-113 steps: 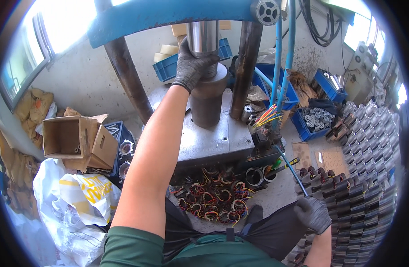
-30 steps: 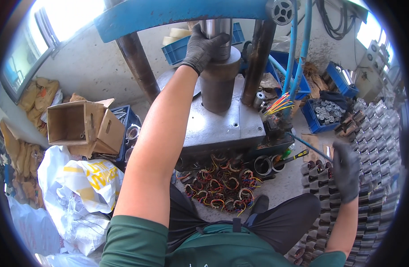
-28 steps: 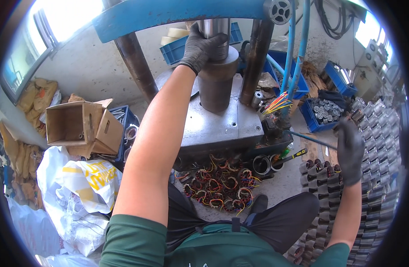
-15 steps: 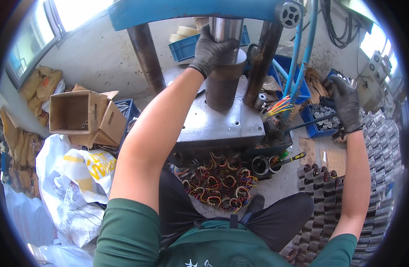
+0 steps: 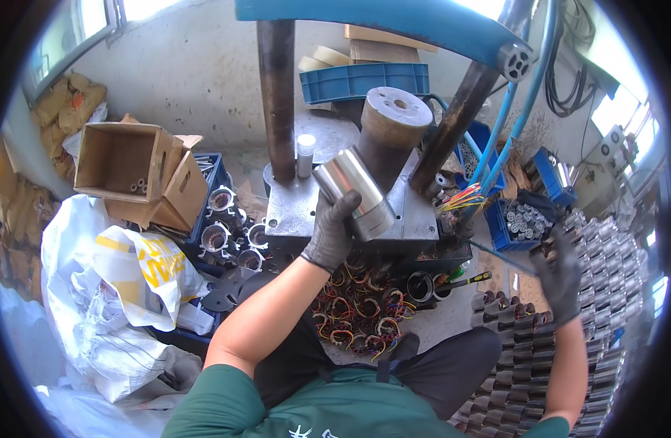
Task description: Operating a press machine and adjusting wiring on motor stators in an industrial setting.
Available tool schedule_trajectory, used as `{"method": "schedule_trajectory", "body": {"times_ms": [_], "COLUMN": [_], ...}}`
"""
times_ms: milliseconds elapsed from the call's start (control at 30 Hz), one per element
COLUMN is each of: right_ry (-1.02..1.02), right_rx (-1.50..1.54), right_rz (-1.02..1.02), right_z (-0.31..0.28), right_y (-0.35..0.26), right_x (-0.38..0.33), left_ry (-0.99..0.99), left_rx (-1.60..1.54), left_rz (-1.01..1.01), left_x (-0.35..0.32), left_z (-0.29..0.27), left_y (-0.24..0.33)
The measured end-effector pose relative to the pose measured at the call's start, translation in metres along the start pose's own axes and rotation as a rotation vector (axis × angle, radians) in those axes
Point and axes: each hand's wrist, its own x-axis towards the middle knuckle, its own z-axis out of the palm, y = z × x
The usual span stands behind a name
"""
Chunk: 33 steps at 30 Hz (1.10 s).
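Observation:
My left hand point(image 5: 329, 237), in a dark glove, is wrapped round a shiny metal cylinder point(image 5: 356, 188) held tilted over the press bed point(image 5: 288, 219). Behind it stands a thick round steel post point(image 5: 399, 113) with a flat top and a central hole. My gloved right hand point(image 5: 562, 281) is at the right, by the outer end of a dark lever rod point(image 5: 500, 257); motion smears its fingers, so its grip does not show. A small upright metal cylinder point(image 5: 305, 157) stands on the bed beside the left column.
The blue press beam point(image 5: 379, 25) crosses overhead between dark columns point(image 5: 277, 102). Wire-wound stators point(image 5: 357, 314) lie below the bed. Stacked metal cores point(image 5: 605, 270) fill the right side. An open cardboard box point(image 5: 120, 160) and white sacks point(image 5: 116, 306) are at the left.
My left hand has come down toward me with the metal cylinder, off the post. My right hand has dropped, and the lever's outer end is lower. The view has shifted left.

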Motion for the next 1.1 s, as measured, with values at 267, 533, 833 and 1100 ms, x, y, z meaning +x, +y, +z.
{"method": "schedule_trajectory", "body": {"times_ms": [267,533,833,1100], "right_ry": [-0.133,-0.273,-0.136,-0.176], "right_rx": [0.231,0.811,0.545,0.868], "right_rz": [-0.27,-0.059,-0.172,-0.122], "right_z": [0.021,0.136,0.183,0.186], "right_y": [-0.169,-0.276,-0.315,-0.296], "right_x": [0.001,0.098,0.111,0.097], "left_ry": [-0.009,-0.044,0.172,0.045], "left_rx": [-0.133,-0.243,0.037,-0.199], "left_rz": [-0.077,-0.1,0.09,-0.026], "left_x": [-0.005,-0.003,0.001,0.001], "left_z": [-0.034,-0.037,-0.055,-0.055], "left_y": [-0.008,-0.004,-0.01,0.008]}}
